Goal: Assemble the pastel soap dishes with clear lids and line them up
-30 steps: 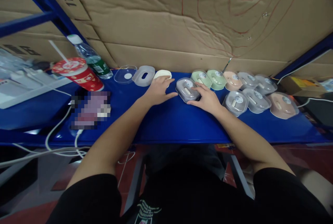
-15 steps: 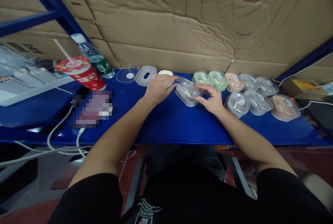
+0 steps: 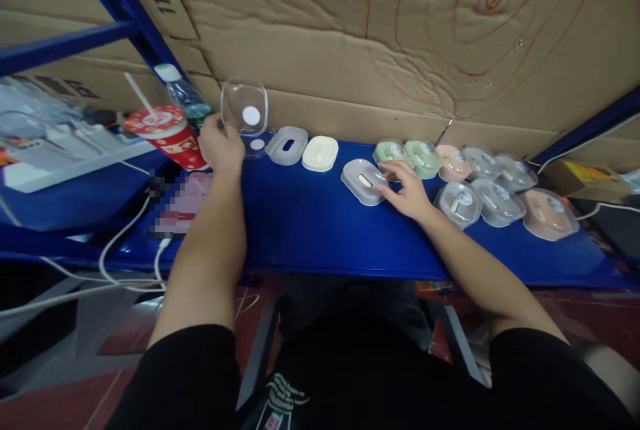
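At the far left of the table, my left hand [image 3: 223,143] is closed on the edge of a clear plastic lid [image 3: 244,102] with a round white sticker, raised upright. Another clear lid [image 3: 257,145] lies beneath it. My right hand [image 3: 407,191] grips the right edge of a small grey plastic box [image 3: 364,181] by thumb and fingertips. This box has a white pill-shaped piece on top and no clear cover. Between the hands lie a pale translucent cover [image 3: 287,146] with an oval slot and a cream box part [image 3: 321,153].
Several covered boxes in grey, green [image 3: 393,151] and peach [image 3: 549,213] stand in rows on the right. A red cup [image 3: 173,143] with a straw, a water bottle [image 3: 187,98] and a phone [image 3: 185,203] on a cable are at left. Cardboard [image 3: 320,30] walls the back.
My left hand has lifted the clear lid off the grey box and carried it left and up, above the other lid. My right hand stays at the grey box.
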Demonstrator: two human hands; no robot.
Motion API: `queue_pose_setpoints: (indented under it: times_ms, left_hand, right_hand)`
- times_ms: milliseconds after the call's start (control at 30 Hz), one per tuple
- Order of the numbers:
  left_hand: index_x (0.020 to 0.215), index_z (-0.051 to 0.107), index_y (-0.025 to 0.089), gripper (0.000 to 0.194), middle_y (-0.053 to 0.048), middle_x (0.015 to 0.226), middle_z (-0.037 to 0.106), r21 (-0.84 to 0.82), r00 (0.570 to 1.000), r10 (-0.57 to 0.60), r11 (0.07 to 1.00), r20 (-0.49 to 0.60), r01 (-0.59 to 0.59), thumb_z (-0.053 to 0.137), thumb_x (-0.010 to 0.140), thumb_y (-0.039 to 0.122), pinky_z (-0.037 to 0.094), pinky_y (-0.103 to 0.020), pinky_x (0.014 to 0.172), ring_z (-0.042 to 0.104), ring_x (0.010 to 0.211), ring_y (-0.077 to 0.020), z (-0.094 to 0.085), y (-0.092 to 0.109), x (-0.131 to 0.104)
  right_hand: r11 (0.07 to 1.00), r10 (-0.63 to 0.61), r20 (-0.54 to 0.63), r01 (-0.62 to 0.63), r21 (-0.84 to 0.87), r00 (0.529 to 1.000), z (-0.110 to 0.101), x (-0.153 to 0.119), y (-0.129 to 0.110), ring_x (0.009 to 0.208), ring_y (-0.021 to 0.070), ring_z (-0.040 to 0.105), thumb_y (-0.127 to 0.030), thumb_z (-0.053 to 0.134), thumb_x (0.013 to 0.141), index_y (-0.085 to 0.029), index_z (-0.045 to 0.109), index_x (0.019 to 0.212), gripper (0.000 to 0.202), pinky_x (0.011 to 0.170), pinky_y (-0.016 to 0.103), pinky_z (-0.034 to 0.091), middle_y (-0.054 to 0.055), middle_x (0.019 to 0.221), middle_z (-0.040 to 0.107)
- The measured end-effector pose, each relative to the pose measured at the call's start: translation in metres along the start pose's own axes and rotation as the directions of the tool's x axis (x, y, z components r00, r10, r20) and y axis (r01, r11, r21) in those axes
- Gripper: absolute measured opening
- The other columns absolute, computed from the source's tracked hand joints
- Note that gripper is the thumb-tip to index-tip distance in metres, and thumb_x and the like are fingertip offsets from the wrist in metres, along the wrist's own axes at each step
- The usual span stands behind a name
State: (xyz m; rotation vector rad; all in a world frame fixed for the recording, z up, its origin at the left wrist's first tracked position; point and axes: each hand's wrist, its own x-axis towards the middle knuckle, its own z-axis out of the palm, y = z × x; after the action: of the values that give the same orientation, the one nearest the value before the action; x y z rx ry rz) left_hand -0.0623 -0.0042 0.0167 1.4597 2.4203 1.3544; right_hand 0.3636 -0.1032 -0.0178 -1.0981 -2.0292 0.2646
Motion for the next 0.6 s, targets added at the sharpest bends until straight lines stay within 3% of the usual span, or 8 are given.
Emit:
queue_pose_setpoints:
  times_ms: [267, 467, 600]
  left_hand:
    - [0.141, 0.074, 0.009, 0.054, -0.016, 0.139, 0.075, 0.096, 0.986, -0.091, 0.992, 0.137, 0.078, 0.052, 0.101, 0.037, 0.049, -0.051, 0.108, 0.065, 0.12, -0.0339, -0.0006, -0.0117, 0.0004]
    - [0.151, 0.06, 0.003, 0.062, -0.022, 0.151, 0.065, 0.069, 0.989, -0.135, 0.989, 0.059, 0.131, 0.054, 0.104, 0.043, 0.043, -0.058, 0.118, 0.059, 0.14, -0.0403, 0.0007, -0.0085, 0.0006]
    - [0.144, 0.065, 0.014, 0.055, -0.018, 0.146, 0.069, 0.01, 0.994, -0.06, 0.998, 0.091, 0.059, 0.053, 0.102, 0.047, 0.041, -0.061, 0.119, 0.058, 0.143, -0.044, 0.0028, -0.0049, -0.0008]
  right_hand:
    - [0.996, -0.083, 0.102, 0.086, -0.025, 0.991, 0.0003, -0.0006, -0.0038, 0.125, 0.0347, 0.071, -0.067, 0.068, 0.099, -0.029, 0.073, 0.135, 0.052, 0.112, 0.061, 0.058, 0.012, 0.134, 0.076]
    - [0.996, -0.079, 0.175, 0.087, -0.037, 0.981, 0.0016, -0.0015, -0.0008, 0.129, 0.0336, 0.07, -0.068, 0.071, 0.099, -0.031, 0.072, 0.137, 0.053, 0.113, 0.059, 0.058, 0.011, 0.137, 0.074]
    - [0.992, -0.101, 0.187, 0.114, -0.056, 0.977, 0.0024, -0.0019, 0.0037, 0.131, 0.0344, 0.069, -0.068, 0.07, 0.099, -0.029, 0.071, 0.139, 0.056, 0.116, 0.06, 0.057, 0.013, 0.139, 0.072]
